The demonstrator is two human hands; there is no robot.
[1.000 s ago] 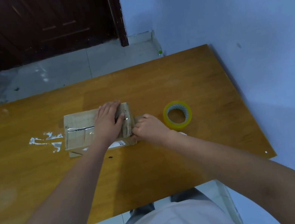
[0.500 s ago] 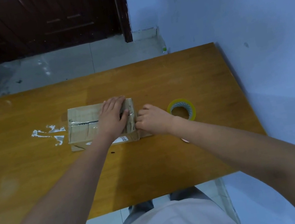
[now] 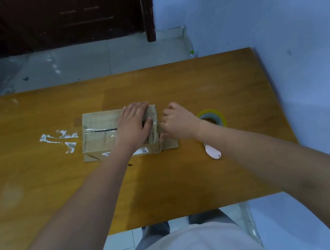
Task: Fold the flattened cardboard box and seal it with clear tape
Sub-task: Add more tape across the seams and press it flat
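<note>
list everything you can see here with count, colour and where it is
cardboard box: 1, brown, middle of the table, clear tape along its top seam
tape roll: 1, clear with a yellowish rim, right of the box, partly behind the right wrist
small white object: 1, white, on the table near the right forearm; cannot tell what it is
tape scraps: a few, clear-whitish, stuck to the table left of the box
table: 1, orange-brown wood
door: 1, dark brown, far side
left hand: 1, flat on the box top
right hand: 1, fingers curled at the box's right end
</note>
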